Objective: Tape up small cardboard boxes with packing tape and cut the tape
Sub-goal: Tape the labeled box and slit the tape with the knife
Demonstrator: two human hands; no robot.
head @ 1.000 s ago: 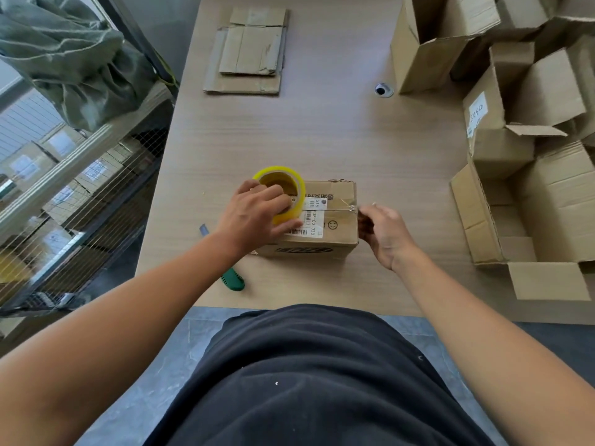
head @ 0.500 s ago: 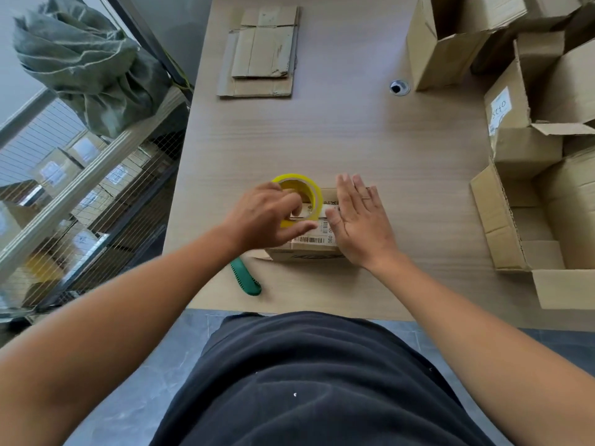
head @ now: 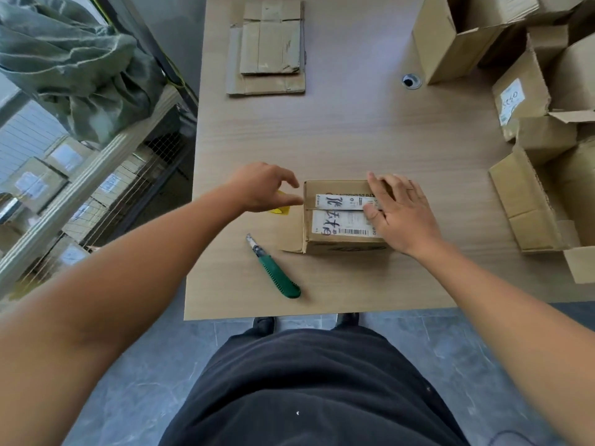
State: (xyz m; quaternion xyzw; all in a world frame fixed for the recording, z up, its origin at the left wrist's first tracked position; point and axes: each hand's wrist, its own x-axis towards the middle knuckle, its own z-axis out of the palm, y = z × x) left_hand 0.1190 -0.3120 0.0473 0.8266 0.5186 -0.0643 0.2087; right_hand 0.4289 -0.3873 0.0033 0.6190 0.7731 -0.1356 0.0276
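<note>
Small cardboard box (head: 338, 220) is set on the counter (head: 354, 130) near the front edge and is pinned under the right hand (head: 401, 215), with fingers (head: 391, 185) laid straight and nothing grasped. Left hand (head: 265, 188) is held just beside the box's left end, curled round the yellow tape roll (head: 279, 210), which is mostly hidden.

No tape strand can be made out between roll and box.

Risks:
- If tension is lost, tape is likely folded onto itself or laid crooked over the seam.
- Side flap (head: 291, 247) is splayed out at lower left and could be taped over while open.
- Green utility knife (head: 278, 272) is lying near the left forearm with its metal tip exposed, so a snag is possible when it is reached for.
- Box could be slid if the press is eased.
</note>
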